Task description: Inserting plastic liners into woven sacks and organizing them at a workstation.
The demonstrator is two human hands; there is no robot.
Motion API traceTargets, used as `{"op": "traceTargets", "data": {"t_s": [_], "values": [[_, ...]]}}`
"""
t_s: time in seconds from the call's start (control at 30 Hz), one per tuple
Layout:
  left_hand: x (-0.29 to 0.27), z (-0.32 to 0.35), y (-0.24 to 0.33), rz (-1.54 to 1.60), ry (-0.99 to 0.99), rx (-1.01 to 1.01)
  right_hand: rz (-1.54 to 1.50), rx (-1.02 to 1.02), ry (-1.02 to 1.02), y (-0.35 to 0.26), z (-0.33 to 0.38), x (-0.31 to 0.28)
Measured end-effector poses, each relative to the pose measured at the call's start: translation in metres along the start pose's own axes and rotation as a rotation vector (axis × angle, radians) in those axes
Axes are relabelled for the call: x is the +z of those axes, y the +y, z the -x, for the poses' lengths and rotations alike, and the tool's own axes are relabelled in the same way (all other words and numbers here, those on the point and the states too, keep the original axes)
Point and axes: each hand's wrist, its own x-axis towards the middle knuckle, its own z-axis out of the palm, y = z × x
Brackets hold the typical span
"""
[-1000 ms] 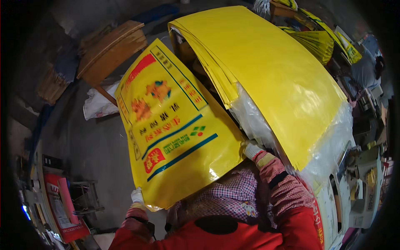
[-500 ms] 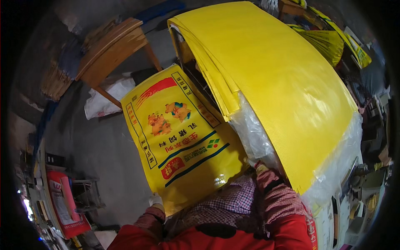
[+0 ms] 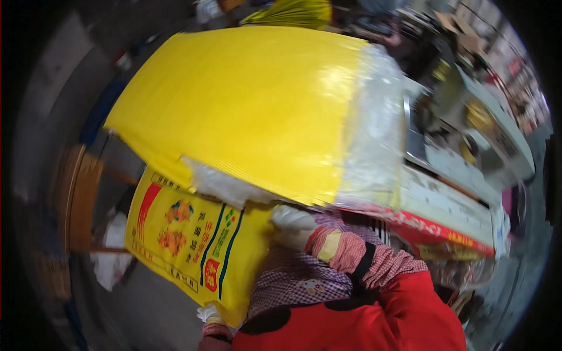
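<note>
A yellow printed sack (image 3: pixel 193 234) with pig pictures and blue stripes hangs in front of me, its near end against my checked apron. My left hand (image 3: pixel 208 314), in a white glove, is closed on the sack's near left corner. At the opposite corner, my right hand (image 3: pixel 293 219) is gloved too and slightly blurred; its fingers close on the sack's edge. Just beyond that hand, a stack of plain yellow woven sheets (image 3: pixel 246 111) lies over a table, with clear plastic film (image 3: pixel 374 123) along its right end.
A sewing machine (image 3: pixel 492 126) stands on a pale worktable (image 3: pixel 451 199) to the right. On the left are a wooden stool (image 3: pixel 82 199) and a white bag (image 3: pixel 111 257) on the floor. A yellow-green bundle (image 3: pixel 293 13) lies beyond the stack.
My view has swung to the right, bringing the sewing machine into sight. The printed sack has stayed between my hands, and my right forearm now reaches across in front of the stack.
</note>
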Motion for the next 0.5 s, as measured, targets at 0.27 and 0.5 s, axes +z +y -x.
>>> {"op": "traceTargets", "data": {"t_s": [0.27, 0.5], "values": [[-0.163, 0.120, 0.244, 0.697, 0.395, 1.155, -0.185, -0.214, 0.318, -0.075, 0.022, -0.161], [-0.186, 0.291, 0.379, 0.721, -0.156, 1.779, 0.443, 0.673, 0.791, 0.028, 0.039, -0.205]]}}
